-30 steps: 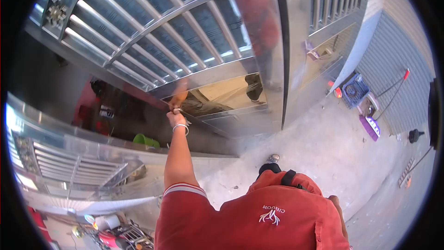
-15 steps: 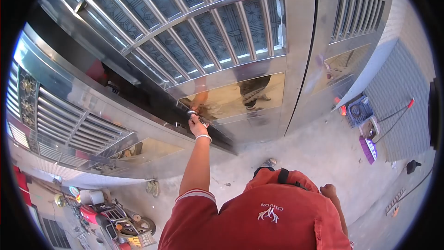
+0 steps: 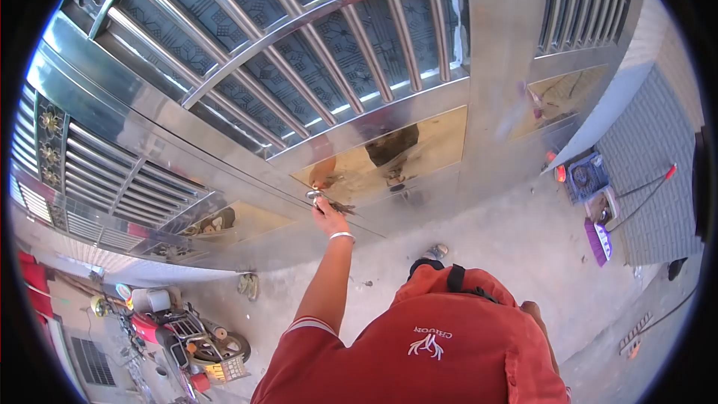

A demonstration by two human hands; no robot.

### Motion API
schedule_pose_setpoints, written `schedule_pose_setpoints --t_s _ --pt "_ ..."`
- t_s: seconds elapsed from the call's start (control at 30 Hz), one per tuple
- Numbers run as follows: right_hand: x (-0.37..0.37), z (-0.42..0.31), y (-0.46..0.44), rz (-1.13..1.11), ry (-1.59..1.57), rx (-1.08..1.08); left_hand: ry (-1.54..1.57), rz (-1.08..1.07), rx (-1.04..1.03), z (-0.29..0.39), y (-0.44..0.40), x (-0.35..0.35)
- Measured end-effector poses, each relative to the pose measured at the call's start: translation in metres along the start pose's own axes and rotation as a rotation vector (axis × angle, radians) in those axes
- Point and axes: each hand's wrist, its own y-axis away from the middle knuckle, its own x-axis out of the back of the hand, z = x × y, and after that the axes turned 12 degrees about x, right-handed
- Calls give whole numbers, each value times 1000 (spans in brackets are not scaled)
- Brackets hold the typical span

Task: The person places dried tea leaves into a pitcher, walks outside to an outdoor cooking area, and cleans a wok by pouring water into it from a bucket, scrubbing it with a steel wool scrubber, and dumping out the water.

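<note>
My left hand [image 3: 326, 217], with a pale band at the wrist, reaches forward to the stainless steel door [image 3: 426, 202]. Its fingers are closed round the small metal door handle [image 3: 313, 194] near the door's edge. A dark, thin shape beside the fingers is too small to make out. The door lies flush with the neighbouring panel [image 3: 224, 228], and only a thin seam shows between them. My right hand [image 3: 530, 307] hangs beside my red shirt, largely hidden by it, so its fingers do not show clearly.
Right of the door stand a blue crate [image 3: 587, 177], a purple broom [image 3: 597, 242] and a long-handled dustpan [image 3: 600, 206] by the grey wall. A red motorcycle [image 3: 183, 337] is parked at the lower left. Shoes [image 3: 248, 286] lie near the panel's foot.
The door has swung shut: the dark gap between it and the left panel has closed to a seam. My left hand moved with the handle. My right hand has drawn back beside the shirt.
</note>
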Motion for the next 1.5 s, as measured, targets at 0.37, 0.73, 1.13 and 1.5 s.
schedule_pose_setpoints --t_s 0.37,0.73,1.13,1.5 --pt "-46 43 19 46 -149 -54 -1021 -472 850 -127 -23 64" --pt "-100 101 66 322 -693 -85 -2014 -2037 -425 -112 211 -176" --pt "134 196 232 831 -1479 -139 -1855 -2629 127 -159 670 -337" --pt "120 346 262 1096 -1673 -385 -1219 -3152 -1540 -250 987 -339"
